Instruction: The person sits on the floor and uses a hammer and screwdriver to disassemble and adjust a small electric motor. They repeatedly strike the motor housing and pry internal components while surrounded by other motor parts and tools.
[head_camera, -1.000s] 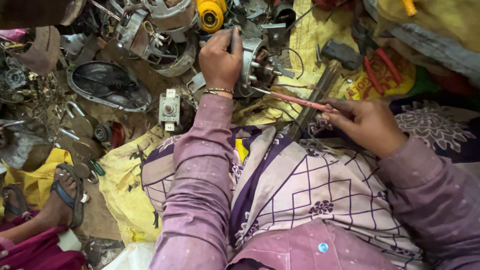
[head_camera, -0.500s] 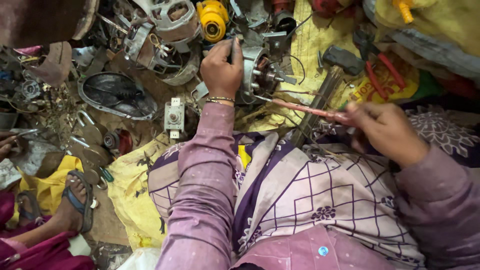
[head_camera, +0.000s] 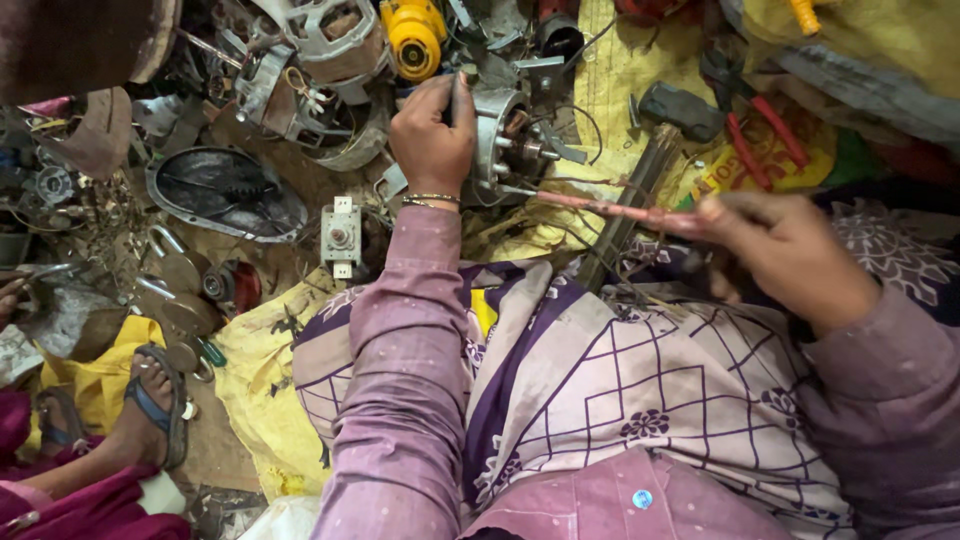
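We see a dull grey metal motor housing (head_camera: 497, 135), a glossy yellow plastic casing (head_camera: 412, 35), our matt printed cloth garment (head_camera: 640, 400), and a worn pink-handled screwdriver (head_camera: 610, 208).

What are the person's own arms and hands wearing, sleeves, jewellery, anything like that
Both arms are covered to the wrist by long, dusty mauve-pink sleeves of soft, creased cloth. The left hand is bare, with thin gold-coloured bangles at the wrist just past the cuff. The right hand is bare too; no jewellery shows on it.
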